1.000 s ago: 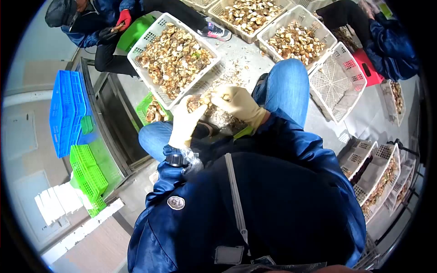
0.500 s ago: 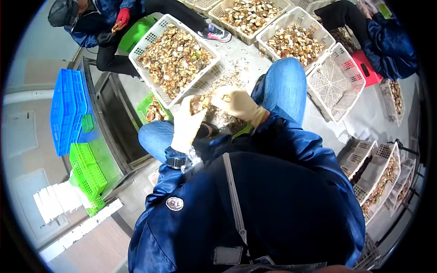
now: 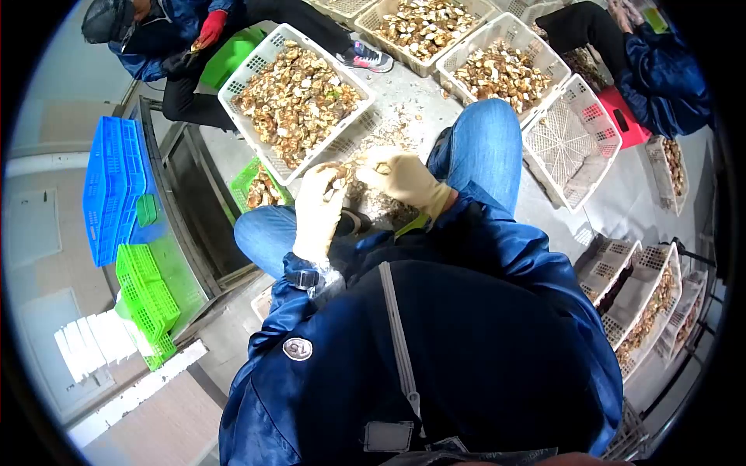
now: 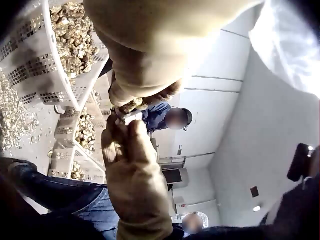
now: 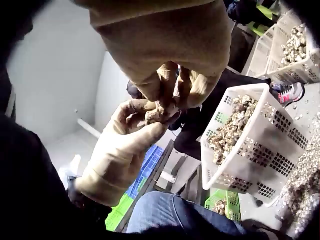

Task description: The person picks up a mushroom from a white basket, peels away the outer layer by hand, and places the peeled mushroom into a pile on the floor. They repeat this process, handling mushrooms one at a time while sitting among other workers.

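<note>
Both hands wear pale cream gloves and meet above the lap. My left hand (image 3: 317, 213) grips a small brown-and-white mushroom (image 5: 156, 115) between thumb and curled fingers. From the other side, my right hand (image 3: 402, 182) pinches at the same mushroom, its fingertips against a pale part of it. In the left wrist view, the right glove (image 4: 135, 175) comes up from below to the mushroom (image 4: 131, 106). Much of the mushroom is hidden by the fingers. Just beyond the left hand stands a white crate (image 3: 272, 167) heaped with mushrooms.
More white crates (image 3: 447, 58) of mushrooms stand ahead. A nearly bare crate (image 3: 571, 151) is by the right knee, a small green basket (image 3: 245, 186) by the left. Pale scraps (image 3: 388, 136) litter the floor. Two seated people (image 3: 175, 35) work nearby. Blue crates (image 3: 115, 190) stand left.
The left hand has turned slightly, so less of the mushroom's brown surface shows. The right hand stays close against it with small finger movements. The seated person at upper left has shifted their hands.
</note>
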Demonstrator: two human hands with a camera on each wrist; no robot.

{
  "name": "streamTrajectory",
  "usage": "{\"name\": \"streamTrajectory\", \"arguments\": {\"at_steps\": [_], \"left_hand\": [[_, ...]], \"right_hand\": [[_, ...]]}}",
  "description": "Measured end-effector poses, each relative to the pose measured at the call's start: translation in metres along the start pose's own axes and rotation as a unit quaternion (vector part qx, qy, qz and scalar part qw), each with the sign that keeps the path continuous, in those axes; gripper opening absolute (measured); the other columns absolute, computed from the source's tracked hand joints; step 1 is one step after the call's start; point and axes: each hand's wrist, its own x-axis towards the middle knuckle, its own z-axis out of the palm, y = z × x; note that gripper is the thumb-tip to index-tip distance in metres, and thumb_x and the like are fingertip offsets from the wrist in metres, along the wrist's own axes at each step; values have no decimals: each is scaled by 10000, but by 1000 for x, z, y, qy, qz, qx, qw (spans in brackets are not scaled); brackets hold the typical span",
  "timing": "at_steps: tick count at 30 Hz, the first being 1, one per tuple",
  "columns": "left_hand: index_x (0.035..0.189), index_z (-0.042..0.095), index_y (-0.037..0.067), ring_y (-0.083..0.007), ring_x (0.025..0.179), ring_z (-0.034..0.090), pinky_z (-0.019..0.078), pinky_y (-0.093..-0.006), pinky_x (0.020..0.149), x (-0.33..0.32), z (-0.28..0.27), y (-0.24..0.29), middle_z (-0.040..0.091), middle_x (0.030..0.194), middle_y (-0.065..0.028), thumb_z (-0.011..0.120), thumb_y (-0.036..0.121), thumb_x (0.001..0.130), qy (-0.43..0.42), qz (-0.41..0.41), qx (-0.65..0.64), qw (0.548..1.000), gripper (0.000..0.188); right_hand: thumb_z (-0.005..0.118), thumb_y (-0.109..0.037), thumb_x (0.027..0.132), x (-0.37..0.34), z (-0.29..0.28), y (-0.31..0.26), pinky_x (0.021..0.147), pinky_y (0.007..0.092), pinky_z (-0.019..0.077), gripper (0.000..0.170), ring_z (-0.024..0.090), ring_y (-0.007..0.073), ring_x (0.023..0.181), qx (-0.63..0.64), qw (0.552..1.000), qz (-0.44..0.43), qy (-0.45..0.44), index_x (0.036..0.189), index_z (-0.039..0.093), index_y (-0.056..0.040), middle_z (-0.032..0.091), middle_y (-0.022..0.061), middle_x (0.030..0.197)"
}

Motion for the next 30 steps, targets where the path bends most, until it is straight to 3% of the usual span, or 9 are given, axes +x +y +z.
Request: {"name": "streamTrajectory", "arguments": {"at_steps": [3, 6, 7, 11, 15, 19, 26, 27, 30], "left_hand": [[1054, 677, 39, -277, 1038, 629, 500, -338, 908, 2, 1, 2, 628, 1123, -126, 696, 15, 808, 4, 34, 24, 999, 248], [1050, 683, 47, -284, 1037, 629, 502, -342, 906, 2, 0, -1, 631, 1115, -123, 693, 14, 809, 8, 49, 31, 998, 243], [1051, 686, 49, -284, 1036, 630, 504, -342, 902, 2, 1, -1, 632, 1112, -122, 690, 12, 811, 9, 54, 31, 998, 243], [1041, 698, 50, -281, 1040, 632, 513, -339, 893, 3, -2, 4, 641, 1106, -121, 669, -5, 829, -24, 78, 36, 996, 221], [1036, 701, 50, -301, 1005, 644, 528, -334, 854, 2, -5, -4, 647, 1088, -132, 674, -38, 803, -48, 112, 90, 988, 251], [987, 693, 40, -305, 993, 642, 530, -345, 827, 3, -7, -6, 655, 1041, -126, 662, -110, 752, -51, 144, 44, 987, 281], [1003, 680, 90, -324, 1084, 646, 539, -370, 833, 0, -5, -18, 656, 1038, -112, 693, -145, 714, -47, 233, 33, 971, 373], [1021, 674, 106, -328, 1076, 648, 542, -364, 827, -2, -4, -16, 658, 1037, -107, 716, -126, 722, -34, 218, 21, 975, 380], [1041, 675, 112, -315, 1061, 652, 543, -352, 821, -2, -9, -10, 661, 1048, -106, 733, -99, 735, -77, 157, 19, 984, 376]], "right_hand": [[650, -329, 925, 6, 1, 6, 589, 332, 522, 298, 646, 198, 652, -85, 996, -33, 15, 1061, 722, -73, 695, 114, 797], [653, -323, 919, 4, -3, 0, 593, 343, 516, 296, 653, 203, 673, 50, 992, 106, -51, 1046, 723, -65, 695, 138, 807], [646, -306, 920, 4, -2, 2, 595, 343, 512, 269, 659, 205, 676, 25, 1000, -1, -10, 995, 733, -63, 702, 134, 805], [643, -302, 923, 8, 7, 30, 600, 323, 509, 263, 650, 195, 647, -23, 999, -27, 12, 912, 743, -59, 703, 113, 763], [637, -298, 942, 5, -5, 9, 576, 304, 492, 245, 619, 133, 620, 88, 995, 32, -40, 993, 745, -84, 702, 79, 744], [644, -351, 934, 11, -11, 16, 635, 306, 500, 336, 637, 163, 677, 119, 984, 92, -95, 1065, 732, -54, 713, 99, 793], [663, -422, 904, 13, -19, 12, 672, 331, 513, 384, 645, 191, 698, 150, 979, 53, -124, 1039, 739, -70, 714, 118, 810], [657, -421, 911, 12, -18, 15, 670, 333, 516, 371, 647, 194, 699, 64, 983, 99, -138, 1036, 743, -82, 717, 124, 820], [639, -430, 928, 14, -20, 14, 675, 335, 521, 370, 651, 201, 698, -7, 986, -8, -166, 1058, 738, -97, 723, 127, 836]]}}
